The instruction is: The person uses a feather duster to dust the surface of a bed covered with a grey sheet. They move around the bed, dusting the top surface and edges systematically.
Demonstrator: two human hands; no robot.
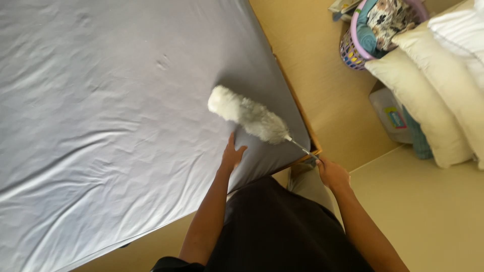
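Near the frame's centre, the right hand [330,173] gripped a fluffy white duster [248,115] over the grey-sheeted bed [101,116], while the left hand [232,155] lay spread flat on the sheet.

— From where is the scene seen?
— From one head-worn camera, pointed steeply down, close above the bed [101,126] at left; the floor [433,211] is seen at right.

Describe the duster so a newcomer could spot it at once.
Start at the big bed with the grey sheet and go to its corner nearest the person. The duster hangs there, its thin handle in the right hand. It is the only fluffy white, sausage-shaped thing over the sheet.
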